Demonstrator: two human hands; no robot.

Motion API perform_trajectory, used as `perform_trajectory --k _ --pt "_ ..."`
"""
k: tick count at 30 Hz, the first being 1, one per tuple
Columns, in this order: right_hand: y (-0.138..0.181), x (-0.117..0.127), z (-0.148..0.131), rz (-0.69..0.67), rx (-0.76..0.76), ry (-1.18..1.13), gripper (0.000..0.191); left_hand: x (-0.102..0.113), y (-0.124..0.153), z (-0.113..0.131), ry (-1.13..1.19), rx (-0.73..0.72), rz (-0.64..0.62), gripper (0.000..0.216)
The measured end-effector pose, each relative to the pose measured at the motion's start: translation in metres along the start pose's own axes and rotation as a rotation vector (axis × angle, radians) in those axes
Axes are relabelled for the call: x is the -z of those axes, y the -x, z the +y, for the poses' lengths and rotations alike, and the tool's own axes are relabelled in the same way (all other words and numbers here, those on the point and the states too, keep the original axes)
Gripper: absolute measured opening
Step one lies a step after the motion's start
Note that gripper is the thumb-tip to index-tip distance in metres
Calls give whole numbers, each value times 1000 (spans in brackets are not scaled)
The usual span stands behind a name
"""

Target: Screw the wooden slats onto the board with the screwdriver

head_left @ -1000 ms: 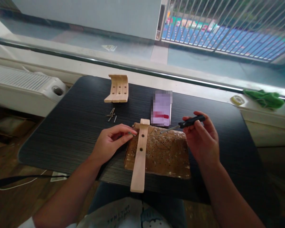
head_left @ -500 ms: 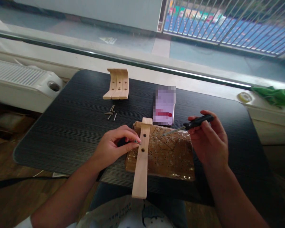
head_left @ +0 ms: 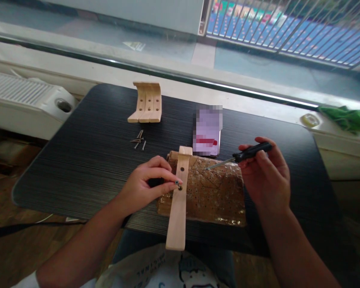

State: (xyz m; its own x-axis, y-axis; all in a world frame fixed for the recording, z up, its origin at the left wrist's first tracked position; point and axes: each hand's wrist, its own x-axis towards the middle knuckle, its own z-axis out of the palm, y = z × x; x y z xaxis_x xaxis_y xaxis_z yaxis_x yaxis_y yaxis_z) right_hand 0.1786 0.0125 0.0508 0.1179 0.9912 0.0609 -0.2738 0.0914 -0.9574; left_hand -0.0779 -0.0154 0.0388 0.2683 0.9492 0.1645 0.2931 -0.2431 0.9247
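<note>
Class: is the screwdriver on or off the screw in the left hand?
Off. The screwdriver ends over the brown block, a visible gap from the screw that the left hand holds at the wooden strip.

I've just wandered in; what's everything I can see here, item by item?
table: one, black, centre
brown block: one, brown, on the table
wooden strip: one, pale, across the block's left part
slatted wooden piece: one, pale, far side of table
loose screws: several, metallic, before the slatted piece
small screw: one, metallic, in the left hand
screwdriver: one, black handle, in the right hand
phone: one, purplish screen, behind the block
tape roll: one, yellowish, right sill
cloth: one, green, beside the tape
radiator: one, white, left
railing: one, greyish, outside the window
left hand: one, bare, at the strip
right hand: one, bare, right of centre
</note>
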Motion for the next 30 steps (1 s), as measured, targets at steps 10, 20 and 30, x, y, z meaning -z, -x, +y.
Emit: perform_trajectory --k 10,20,30 --pt "1 -3 -3 24 -21 -24 21 -2 1 -5 -46 -57 -48 8" --pt "1 -1 -1 -18 22 40 20 -3 1 -7 -112 -86 -73 9" --pt "1 -3 -3 11 -1 14 19 -3 2 -7 -162 -146 -90 8"
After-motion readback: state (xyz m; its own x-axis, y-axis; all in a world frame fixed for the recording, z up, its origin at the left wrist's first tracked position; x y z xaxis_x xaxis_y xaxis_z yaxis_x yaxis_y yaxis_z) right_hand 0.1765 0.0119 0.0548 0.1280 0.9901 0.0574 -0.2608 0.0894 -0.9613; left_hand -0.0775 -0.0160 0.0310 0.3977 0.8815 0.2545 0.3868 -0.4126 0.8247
